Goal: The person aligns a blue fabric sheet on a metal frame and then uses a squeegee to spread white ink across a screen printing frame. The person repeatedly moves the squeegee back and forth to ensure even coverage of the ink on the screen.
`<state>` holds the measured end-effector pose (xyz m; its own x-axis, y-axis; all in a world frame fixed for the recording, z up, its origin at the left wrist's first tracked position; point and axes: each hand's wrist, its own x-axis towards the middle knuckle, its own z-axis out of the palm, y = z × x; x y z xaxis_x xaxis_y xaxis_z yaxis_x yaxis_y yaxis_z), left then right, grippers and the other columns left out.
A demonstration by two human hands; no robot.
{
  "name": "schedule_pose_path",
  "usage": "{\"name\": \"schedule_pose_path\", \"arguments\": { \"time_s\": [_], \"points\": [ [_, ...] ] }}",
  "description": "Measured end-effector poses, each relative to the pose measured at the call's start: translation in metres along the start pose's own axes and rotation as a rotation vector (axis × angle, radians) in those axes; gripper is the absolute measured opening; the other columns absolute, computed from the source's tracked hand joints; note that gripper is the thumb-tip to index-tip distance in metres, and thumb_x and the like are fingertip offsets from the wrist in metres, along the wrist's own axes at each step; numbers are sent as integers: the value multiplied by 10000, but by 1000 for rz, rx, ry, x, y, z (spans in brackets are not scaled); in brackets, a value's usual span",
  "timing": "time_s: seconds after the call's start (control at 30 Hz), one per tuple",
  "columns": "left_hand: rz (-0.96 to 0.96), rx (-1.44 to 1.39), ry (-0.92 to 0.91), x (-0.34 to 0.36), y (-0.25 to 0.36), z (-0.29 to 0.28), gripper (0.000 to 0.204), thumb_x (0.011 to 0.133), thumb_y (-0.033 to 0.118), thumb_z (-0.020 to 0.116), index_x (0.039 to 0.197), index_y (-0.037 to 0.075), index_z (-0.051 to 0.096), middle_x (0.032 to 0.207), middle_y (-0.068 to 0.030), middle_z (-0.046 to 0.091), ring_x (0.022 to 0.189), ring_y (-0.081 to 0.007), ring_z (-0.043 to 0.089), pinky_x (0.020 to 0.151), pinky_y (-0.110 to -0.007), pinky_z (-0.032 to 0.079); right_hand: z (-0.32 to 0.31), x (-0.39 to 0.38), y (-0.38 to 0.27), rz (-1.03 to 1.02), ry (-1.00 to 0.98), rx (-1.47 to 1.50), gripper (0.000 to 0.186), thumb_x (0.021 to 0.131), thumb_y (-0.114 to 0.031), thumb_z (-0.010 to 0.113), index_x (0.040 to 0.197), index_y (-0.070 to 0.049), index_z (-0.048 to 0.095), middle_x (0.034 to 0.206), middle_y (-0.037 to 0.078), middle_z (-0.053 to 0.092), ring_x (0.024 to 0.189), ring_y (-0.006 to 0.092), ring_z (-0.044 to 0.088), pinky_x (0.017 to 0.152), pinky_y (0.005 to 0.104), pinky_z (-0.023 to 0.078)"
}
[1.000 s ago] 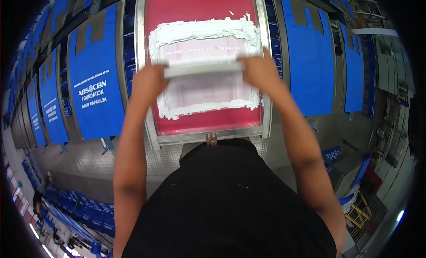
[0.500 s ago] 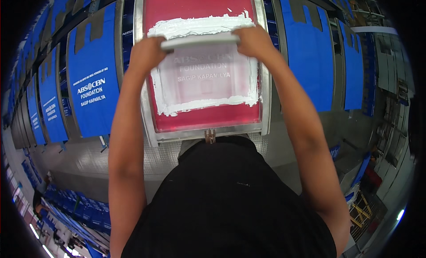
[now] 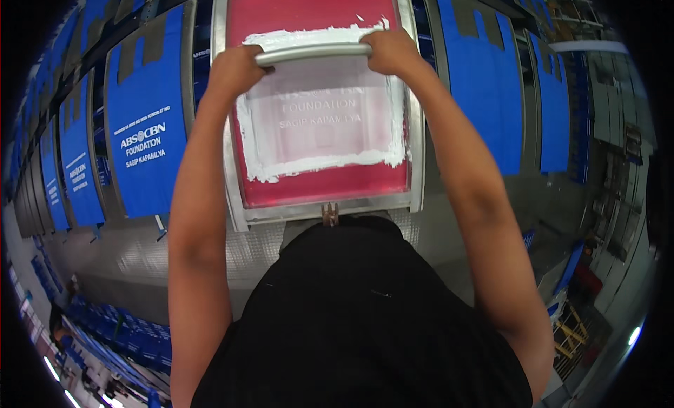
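Note:
Both my hands grip a long pale squeegee (image 3: 314,53) laid crosswise over a screen printing frame. My left hand (image 3: 241,70) is closed round its left end, and my right hand (image 3: 393,54) round its right end. Under it, the metal-edged screen (image 3: 323,191) has a red border and a paler middle, through which white lettering shows. Thick white ink (image 3: 330,159) rings that middle in a rough rectangle. More ink lies just beyond the squeegee. The squeegee's lower edge is hard to make out.
Blue printed fabric panels (image 3: 144,120) on dark boards stand in a row to the left, and more blue panels (image 3: 484,92) to the right. A metal clip (image 3: 330,213) sits at the screen's near edge. Grey floor (image 3: 126,261) shows at both sides of my body.
The squeegee has moved a little toward the far end of the screen, both hands still on it. Less of the far ink band shows beyond it.

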<state>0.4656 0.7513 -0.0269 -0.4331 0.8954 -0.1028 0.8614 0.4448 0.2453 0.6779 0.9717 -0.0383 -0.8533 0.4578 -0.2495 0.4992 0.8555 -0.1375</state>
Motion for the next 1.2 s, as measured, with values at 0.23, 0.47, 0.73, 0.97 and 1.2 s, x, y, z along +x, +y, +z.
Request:
{"name": "schedule_pose_path", "arguments": {
  "time_s": [0.23,0.47,0.73,0.97,1.2],
  "points": [
    [127,-202,110,-198,48,43,351,573,-38,659,907,70,660,843,-124,640,830,-308,613,737,-408,519,27,-200,-59,-43,-27,135,415,649,-1,616,1032,-144,689,885,106,696,924,270,657,1114,560,248],
    [-56,-78,39,-69,18,42,236,678,173,734,906,114,716,799,-138,676,775,-332,649,677,-443,528,30,-82,-28,42,-119,-69,384,733,-192,701,1115,-221,667,958,63,704,990,241,647,1113,546,240],
    [-45,-72,205,6,-8,-19,458,710,339,790,1061,67,680,949,-149,688,935,-337,630,852,-419,489,-50,28,-4,-46,-124,12,516,673,-92,569,1176,-159,659,1130,106,666,1089,291,611,956,385,477],
    [-376,-584,-271,-169,63,-5,352,913,333,599,1028,4,655,893,-209,679,780,-355,659,716,-421,508,-47,78,36,-106,-119,66,569,612,-132,653,1177,-67,651,1097,194,663,1019,344,634,884,380,511],
    [-517,-1390,-650,-310,129,151,436,914,419,626,998,-6,670,844,-73,669,783,-142,616,705,-296,496,-44,85,0,-251,-205,13,553,617,-152,673,1162,-59,648,1099,195,658,1014,353,625,891,388,497]
  ]
}}
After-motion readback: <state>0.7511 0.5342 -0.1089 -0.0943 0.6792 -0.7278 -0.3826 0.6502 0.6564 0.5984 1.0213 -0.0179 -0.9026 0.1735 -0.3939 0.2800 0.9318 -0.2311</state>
